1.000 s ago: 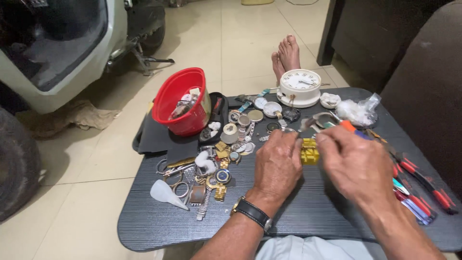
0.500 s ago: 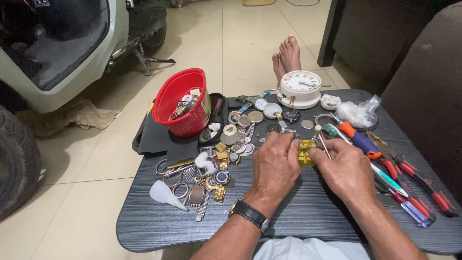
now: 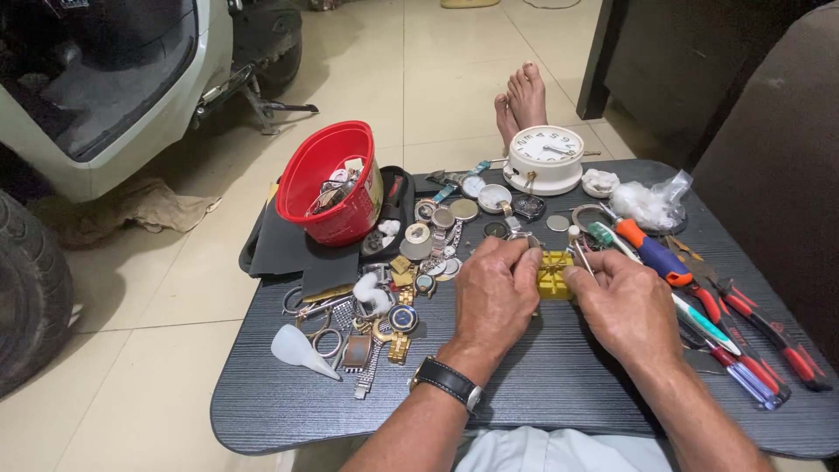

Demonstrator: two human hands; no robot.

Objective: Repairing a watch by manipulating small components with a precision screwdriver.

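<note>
Right, mid-fixture step: the yellow holder block (image 3: 554, 274) sits on the dark low table (image 3: 559, 393), pinched between both hands. Left hand (image 3: 495, 293) has fingers closed on its left edge; right hand (image 3: 622, 301) is closed on its right edge and seems to hold a thin metal tool, too small to tell. Next move, my read: steady block, fine tip alignment. Screwdrivers (image 3: 699, 306) lie just right.
</note>
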